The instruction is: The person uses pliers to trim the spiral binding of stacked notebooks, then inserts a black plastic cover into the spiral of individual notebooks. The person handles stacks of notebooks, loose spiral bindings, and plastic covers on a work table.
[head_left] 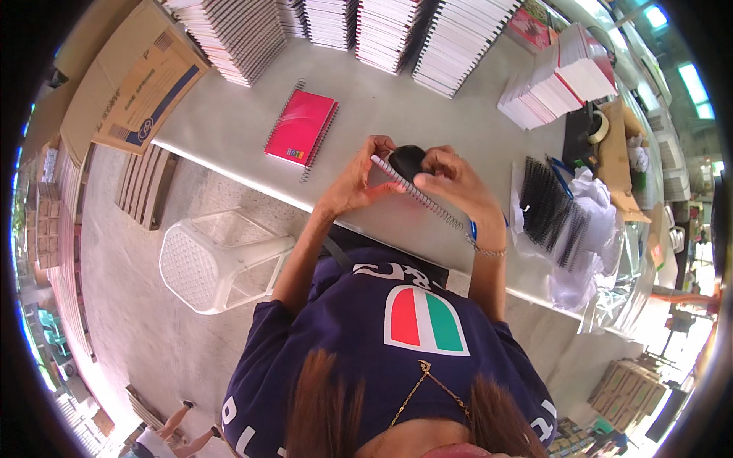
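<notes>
Over the table's near edge, both my hands hold a small spiral notebook (388, 167), tilted and seen almost edge-on. A long wire coil (443, 214) runs along its edge and sticks out past it toward the lower right. My left hand (357, 182) grips the notebook's left end between thumb and fingers. My right hand (456, 177) is closed at its other end, thumb by the coil; its exact grip is partly hidden. Between the hands, just behind the notebook, is a dark rounded object (408, 159) whose kind I cannot tell. A pink spiral notebook (302, 126) lies to the left, its coil overhanging both ends.
Tall stacks of coil-bound notebooks (458, 42) line the table's far side, with more book stacks (561, 76) at the right. Loose black coils (546, 202) and crumpled white plastic (592, 221) lie right. A cardboard box (149, 91) and white stool (221, 259) stand left.
</notes>
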